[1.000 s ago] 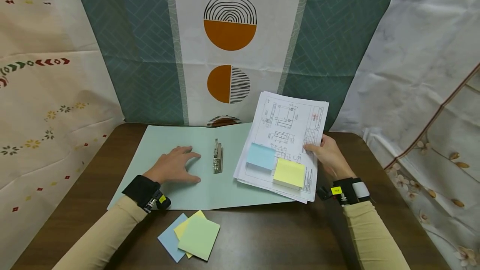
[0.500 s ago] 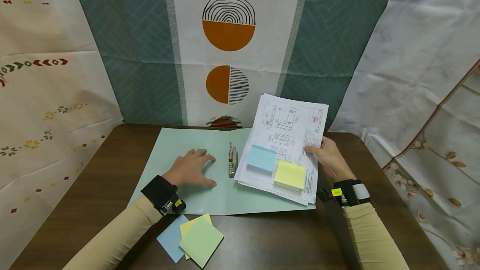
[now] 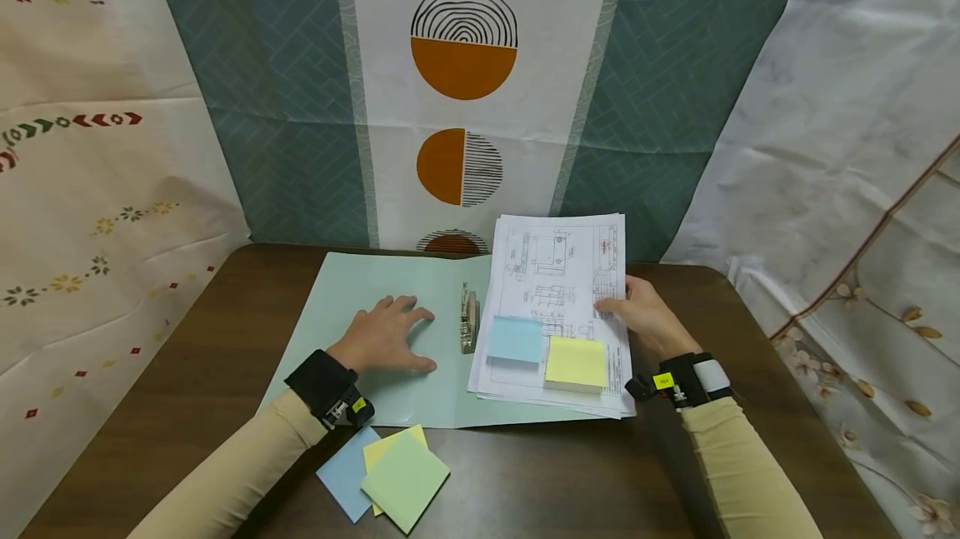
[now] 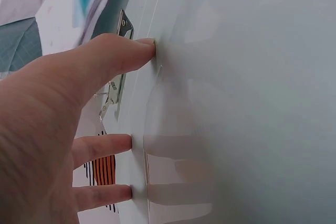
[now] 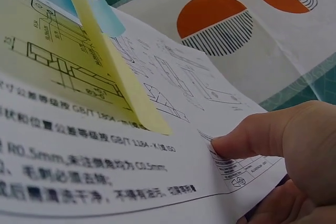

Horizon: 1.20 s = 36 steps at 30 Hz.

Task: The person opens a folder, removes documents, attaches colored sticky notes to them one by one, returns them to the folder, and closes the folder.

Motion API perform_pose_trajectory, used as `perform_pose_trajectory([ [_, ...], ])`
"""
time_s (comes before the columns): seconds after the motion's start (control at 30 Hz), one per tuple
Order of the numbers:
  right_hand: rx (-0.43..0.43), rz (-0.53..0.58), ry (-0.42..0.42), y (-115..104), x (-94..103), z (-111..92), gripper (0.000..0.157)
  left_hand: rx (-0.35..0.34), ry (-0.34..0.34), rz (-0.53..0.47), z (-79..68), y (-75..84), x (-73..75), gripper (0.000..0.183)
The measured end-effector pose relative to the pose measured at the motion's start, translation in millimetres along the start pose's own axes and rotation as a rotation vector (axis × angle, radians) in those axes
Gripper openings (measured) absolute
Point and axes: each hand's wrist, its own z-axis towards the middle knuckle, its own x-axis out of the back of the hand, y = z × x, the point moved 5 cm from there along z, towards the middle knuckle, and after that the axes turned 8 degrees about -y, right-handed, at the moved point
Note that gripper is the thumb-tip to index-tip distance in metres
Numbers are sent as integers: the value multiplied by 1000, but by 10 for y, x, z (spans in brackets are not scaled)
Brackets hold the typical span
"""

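A pale green folder (image 3: 442,281) lies spread open on the table, a metal clip (image 3: 468,321) near its fold. My left hand (image 3: 384,335) rests on the folder's left side with fingers apart; in the left wrist view its thumb (image 4: 126,56) and straight fingertips touch the smooth cover. My right hand (image 3: 647,316) pinches the right edge of a stack of printed drawings (image 3: 555,272), thumb on top and fingers beneath. The stack overlaps the folder's right side. A blue sticky note (image 3: 514,340) and a yellow sticky note (image 3: 576,362) are on the top sheet.
Blue, yellow and green sticky notes (image 3: 406,479) lie overlapping in front of the folder, close to my left forearm. The brown table (image 3: 570,481) ends at patterned cloth (image 3: 461,164) hung at the back and both sides.
My left hand and the folder have shifted to the right, then stayed put. The stack in my right hand has turned straighter, its top dropping and moving left.
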Motion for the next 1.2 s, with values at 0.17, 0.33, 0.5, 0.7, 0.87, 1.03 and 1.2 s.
perform_pose_trajectory([
  [0.17, -25, -5, -28, 63, -90, 63, 58, 4, -1, 0, 12, -6, -12, 86],
  [0.33, -42, 10, -61, 132, -198, 135, 58, 5, -5, -11, 7, -11, -10, 86],
  [0.5, -69, -2, -85, 258, -315, 209, 58, 10, -13, -9, 7, -4, -19, 87],
  [0.7, -106, -39, -104, 388, -423, 273, 55, 5, -4, -2, -5, -3, -3, 87],
  [0.87, -84, -92, -96, 318, -410, 240, 52, 1, 3, -3, 3, -2, 3, 87],
  [1.03, -108, -142, -112, 278, -360, 205, 50, 2, -6, -1, 6, -5, -17, 87],
  [1.2, -169, -190, -133, 289, -183, 136, 68, 4, -3, -4, 2, -15, -21, 87],
])
